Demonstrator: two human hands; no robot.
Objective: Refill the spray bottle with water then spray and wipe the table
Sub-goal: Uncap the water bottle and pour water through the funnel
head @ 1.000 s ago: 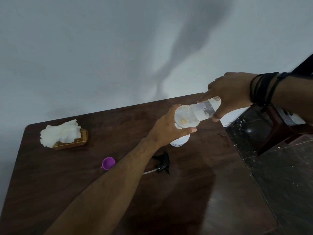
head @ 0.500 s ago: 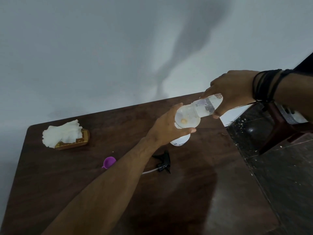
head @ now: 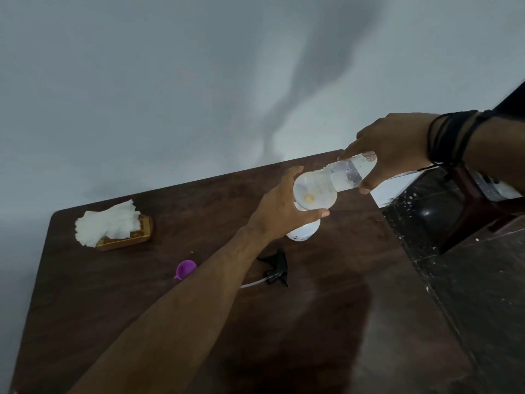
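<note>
Left hand [head: 279, 207] grips spray bottle [head: 304, 233]; right hand [head: 395, 146] holds seemingly tilted water bottle [head: 345, 176]

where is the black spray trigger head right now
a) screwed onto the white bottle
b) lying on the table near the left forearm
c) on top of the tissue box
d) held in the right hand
b, the black spray trigger head lies loose on the table beside the left forearm, its tube trailing out, while the right hand holds a clear water bottle tipped toward the white spray bottle that the left hand grips.
</note>
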